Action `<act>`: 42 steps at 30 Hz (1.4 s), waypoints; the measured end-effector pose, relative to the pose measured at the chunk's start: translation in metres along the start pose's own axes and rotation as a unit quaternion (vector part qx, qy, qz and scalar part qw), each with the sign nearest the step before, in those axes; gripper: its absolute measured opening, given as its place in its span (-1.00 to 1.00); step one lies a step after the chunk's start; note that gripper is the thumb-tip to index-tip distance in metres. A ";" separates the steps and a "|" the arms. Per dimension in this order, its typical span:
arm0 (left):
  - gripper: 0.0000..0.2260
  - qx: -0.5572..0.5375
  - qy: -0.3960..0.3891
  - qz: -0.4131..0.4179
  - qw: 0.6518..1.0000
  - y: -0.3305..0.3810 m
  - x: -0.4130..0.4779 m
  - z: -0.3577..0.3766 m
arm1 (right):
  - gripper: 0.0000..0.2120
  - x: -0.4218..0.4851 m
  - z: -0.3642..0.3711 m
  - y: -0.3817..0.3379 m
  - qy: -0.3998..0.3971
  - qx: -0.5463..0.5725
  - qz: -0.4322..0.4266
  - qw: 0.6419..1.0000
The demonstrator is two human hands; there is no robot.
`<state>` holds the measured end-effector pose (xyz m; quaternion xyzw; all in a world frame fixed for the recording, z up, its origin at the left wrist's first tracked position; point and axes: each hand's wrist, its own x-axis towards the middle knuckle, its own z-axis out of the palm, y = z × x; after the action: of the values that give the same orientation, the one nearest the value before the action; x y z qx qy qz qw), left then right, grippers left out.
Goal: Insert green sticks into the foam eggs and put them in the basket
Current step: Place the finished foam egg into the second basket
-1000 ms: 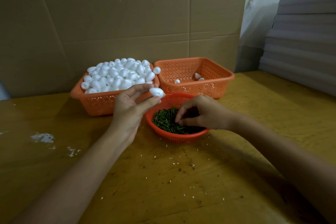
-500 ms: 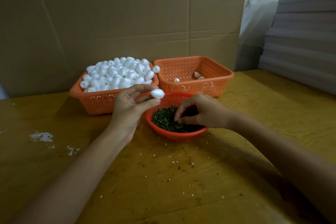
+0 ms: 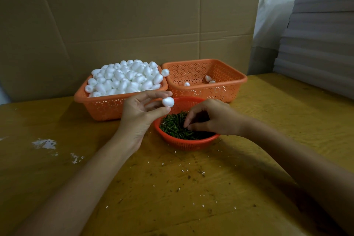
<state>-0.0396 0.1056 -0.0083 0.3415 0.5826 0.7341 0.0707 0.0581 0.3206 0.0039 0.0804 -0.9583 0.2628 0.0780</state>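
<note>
Left hand (image 3: 138,115) holds one foam egg (image 3: 168,101) pinched between thumb tip below and fingertips above, raised over the far-left rim of the round red basket (image 3: 183,144). Right hand (image 3: 212,119) is down in that basket on the green sticks (image 3: 173,127), fingers curled, thumb and index tips nearly together at the pile; can't tell if a stick is actually pinched. Key relation: the egg sits up and to the left of the right fingertips, close but not touching, so a picked stick has to travel up-left to the egg. The egg reads almost round from here, so its long axis probably points roughly toward the camera; can't tell which end faces the right hand. The sticks lie jumbled with no common axis, so the stick will likely need orienting before the push. Right hand is the nearer one to the sticks, left just presents the egg. Step, as I judge it: picking a stick, insertion not yet done. Supply basket (image 3: 107,106) at back left is heaped with plain eggs (image 3: 126,78). The target basket (image 3: 216,93) at back right, behind the right hand, holds only a few eggs (image 3: 208,78), so early days. White crumbs are scattered on the wooden table (image 3: 172,188).
</note>
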 end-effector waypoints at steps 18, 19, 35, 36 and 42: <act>-0.71 0.055 -0.021 0.032 0.998 -0.002 0.001 -0.001 | -0.86 0.001 0.000 -0.001 -0.002 -0.002 0.001 1.000; -0.71 0.056 -0.022 0.033 0.998 -0.002 0.001 -0.001 | -0.86 0.001 0.000 -0.001 -0.001 -0.002 0.001 1.000; -0.70 0.089 -0.034 0.018 0.995 -0.001 0.002 0.003 | -0.85 -0.001 0.000 -0.002 -0.002 0.005 0.004 1.000; -0.69 0.090 -0.032 0.016 0.995 -0.001 0.002 0.002 | -0.85 -0.001 0.000 -0.002 -0.001 0.006 0.004 1.000; -0.71 0.090 -0.023 0.006 0.996 -0.001 0.002 0.003 | -0.86 -0.001 0.000 -0.002 0.001 0.003 0.004 1.000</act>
<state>-0.0400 0.1091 -0.0083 0.3666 0.6424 0.6712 0.0484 0.0595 0.3191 0.0044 0.0769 -0.9577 0.2660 0.0782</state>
